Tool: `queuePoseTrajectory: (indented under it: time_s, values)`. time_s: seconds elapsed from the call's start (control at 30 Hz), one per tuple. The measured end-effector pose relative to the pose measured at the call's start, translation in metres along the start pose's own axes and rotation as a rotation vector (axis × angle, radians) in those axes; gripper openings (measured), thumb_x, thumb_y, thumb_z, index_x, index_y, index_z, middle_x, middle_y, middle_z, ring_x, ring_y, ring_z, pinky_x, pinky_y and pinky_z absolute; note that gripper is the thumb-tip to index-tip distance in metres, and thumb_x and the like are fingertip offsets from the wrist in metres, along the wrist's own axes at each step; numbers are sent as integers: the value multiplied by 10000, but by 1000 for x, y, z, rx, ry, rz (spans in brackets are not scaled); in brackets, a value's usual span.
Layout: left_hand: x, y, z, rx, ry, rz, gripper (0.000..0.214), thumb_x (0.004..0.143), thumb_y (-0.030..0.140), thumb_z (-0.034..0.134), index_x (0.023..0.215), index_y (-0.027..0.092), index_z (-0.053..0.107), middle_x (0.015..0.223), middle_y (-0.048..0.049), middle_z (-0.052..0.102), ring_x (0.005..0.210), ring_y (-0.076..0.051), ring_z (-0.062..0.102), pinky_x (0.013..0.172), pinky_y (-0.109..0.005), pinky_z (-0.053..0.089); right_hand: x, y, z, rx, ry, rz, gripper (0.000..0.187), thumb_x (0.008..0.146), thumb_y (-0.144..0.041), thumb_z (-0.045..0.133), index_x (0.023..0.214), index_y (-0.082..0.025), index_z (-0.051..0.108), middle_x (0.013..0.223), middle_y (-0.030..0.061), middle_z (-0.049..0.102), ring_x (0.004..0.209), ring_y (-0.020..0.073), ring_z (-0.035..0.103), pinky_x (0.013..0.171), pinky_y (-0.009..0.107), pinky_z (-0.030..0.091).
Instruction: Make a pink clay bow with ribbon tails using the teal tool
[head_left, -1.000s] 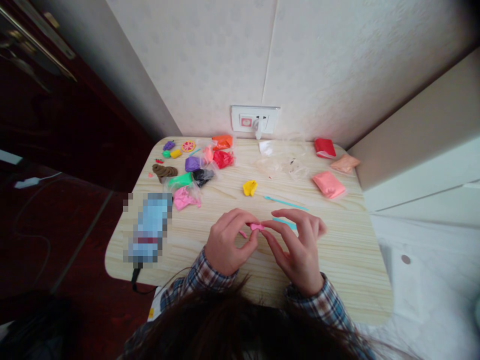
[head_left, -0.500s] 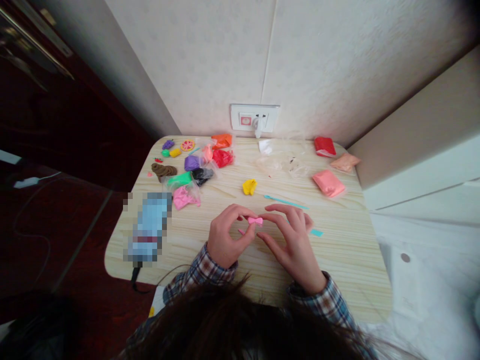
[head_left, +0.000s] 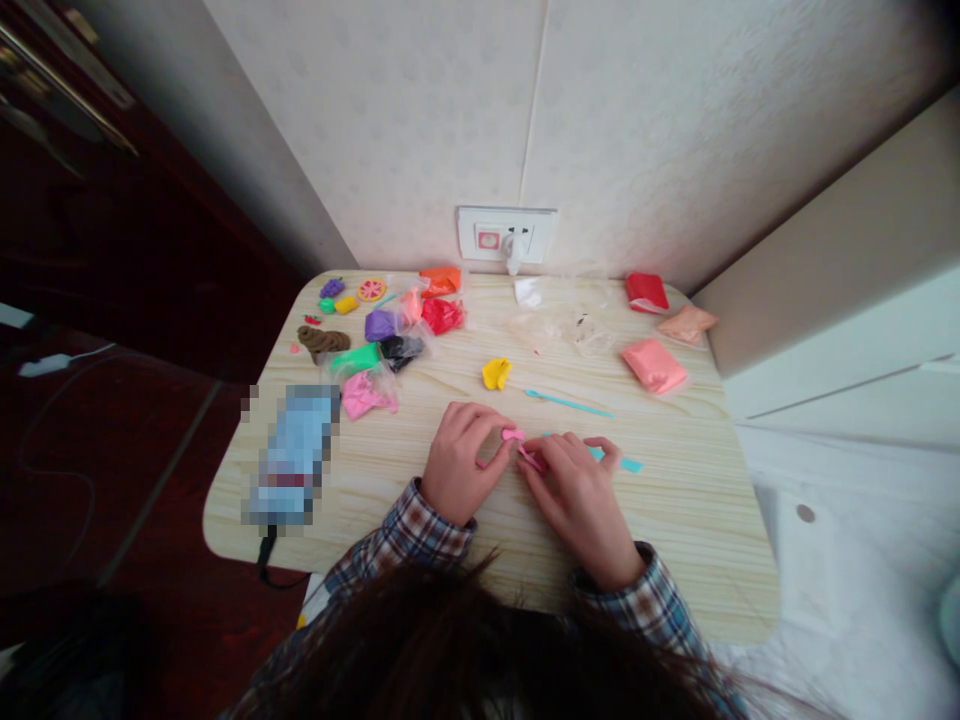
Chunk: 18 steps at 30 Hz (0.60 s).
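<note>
Between the thumb and fingertips of my left hand (head_left: 463,462) is a small pink clay bow (head_left: 513,435), held just above the table. My right hand (head_left: 581,500) pinches a thin pink clay strip (head_left: 531,460) close to the bow's right end; whether the two touch I cannot tell. A flat turquoise tool (head_left: 631,466) lies partly hidden behind my right fingers. Farther off, a slim turquoise stick tool (head_left: 570,404) and a lump of yellow clay (head_left: 496,374) rest on the wood-grain table (head_left: 675,560).
Bagged clay, including a pink bag (head_left: 367,394) and a green one (head_left: 355,359), crowds the back left near small clay fruits (head_left: 346,304). A blurred phone (head_left: 300,450) with a cable lies left. Salmon (head_left: 654,365) and red packets (head_left: 646,292) sit right; clear wrappers (head_left: 555,325) lie behind.
My right hand has come down and closed on a thin pink strip beside the bow; earlier its fingers were spread near the bow. My left hand keeps hold of the bow.
</note>
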<state>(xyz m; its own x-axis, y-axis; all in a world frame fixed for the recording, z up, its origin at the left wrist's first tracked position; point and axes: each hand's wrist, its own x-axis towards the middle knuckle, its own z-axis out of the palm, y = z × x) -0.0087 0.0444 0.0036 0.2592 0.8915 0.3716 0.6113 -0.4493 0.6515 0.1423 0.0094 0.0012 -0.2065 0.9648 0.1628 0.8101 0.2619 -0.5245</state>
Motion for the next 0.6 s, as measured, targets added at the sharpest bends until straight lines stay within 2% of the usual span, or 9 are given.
queuePoseTrajectory:
  time_s: [0.3, 0.6]
  values:
    - [-2, -5, 2, 126, -47, -47, 84, 822, 143, 572, 886, 161, 623, 921, -64, 587, 931, -214, 494, 849, -372, 446, -1, -3, -1, -37, 3, 13, 112, 905, -240, 461, 866, -218, 563, 723, -23, 607, 757, 162, 536, 820, 358, 205]
    - [-3, -8, 2, 136, -46, -77, 117, 818, 175, 602, 930, 155, 628, 968, -77, 585, 964, -225, 493, 880, -381, 438, -6, -2, -2, -43, -41, 14, 123, 894, -244, 483, 787, -211, 535, 720, -29, 589, 765, 169, 523, 828, 370, 195]
